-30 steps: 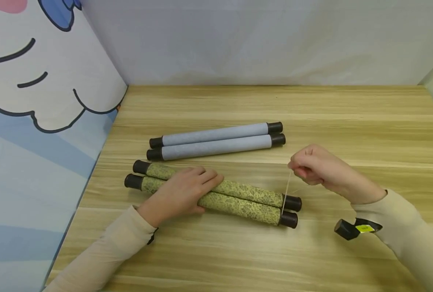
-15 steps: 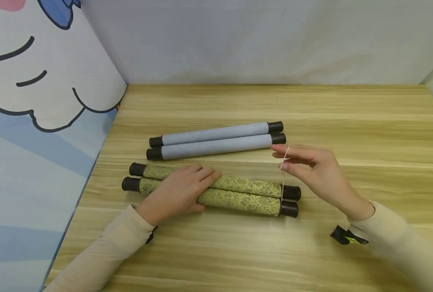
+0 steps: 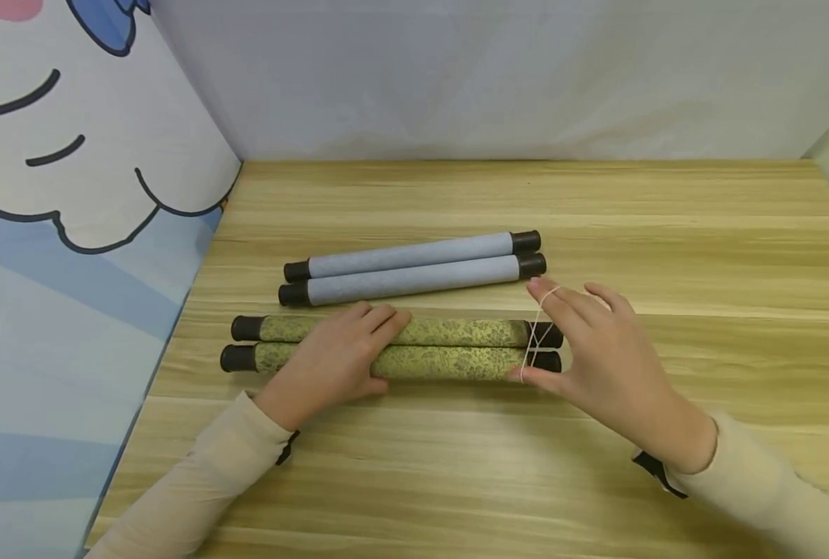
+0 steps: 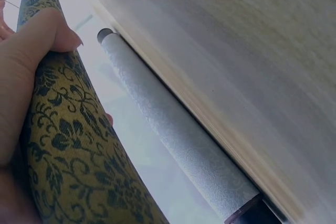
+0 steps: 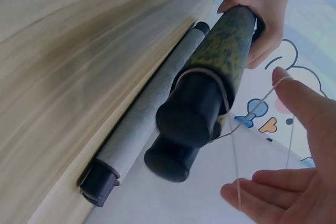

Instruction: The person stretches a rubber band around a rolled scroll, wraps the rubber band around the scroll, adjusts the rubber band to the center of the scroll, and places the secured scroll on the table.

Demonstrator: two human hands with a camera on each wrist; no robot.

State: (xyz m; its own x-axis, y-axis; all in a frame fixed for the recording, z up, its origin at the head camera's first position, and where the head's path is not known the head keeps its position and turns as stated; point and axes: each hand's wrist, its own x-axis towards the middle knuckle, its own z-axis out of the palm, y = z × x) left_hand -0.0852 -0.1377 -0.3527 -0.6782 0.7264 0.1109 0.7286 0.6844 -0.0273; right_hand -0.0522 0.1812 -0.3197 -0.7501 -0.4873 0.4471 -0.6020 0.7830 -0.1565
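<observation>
My left hand (image 3: pixel 334 349) grips a pair of scrolls (image 3: pixel 456 362) side by side, with yellow-green floral cloth and black end knobs. The fingers curl over the far side; its thumb lies along the near one. At their right end, a thin pale rubber band (image 5: pixel 234 150) passes round the black knobs. My right hand (image 3: pixel 620 376) stands beside that end with thumb and fingers spread apart, the band stretched across them in a crossed loop. In the left wrist view the patterned scroll (image 4: pixel 84 140) lies in the palm. The left hand's fingertips are mostly hidden.
Behind the patterned pair, two pale blue-grey scrolls (image 3: pixel 414 279) with black knobs lie together on the wooden table (image 3: pixel 414 473). A white cloth wall (image 3: pixel 491 78) stands at the back, and a cartoon-printed panel (image 3: pixel 107 186) rises along the left.
The right hand has gone from a fist pulling the band to spread fingers stretching it at the knobs. The patterned scrolls have turned nearly level, their right end moving away from me.
</observation>
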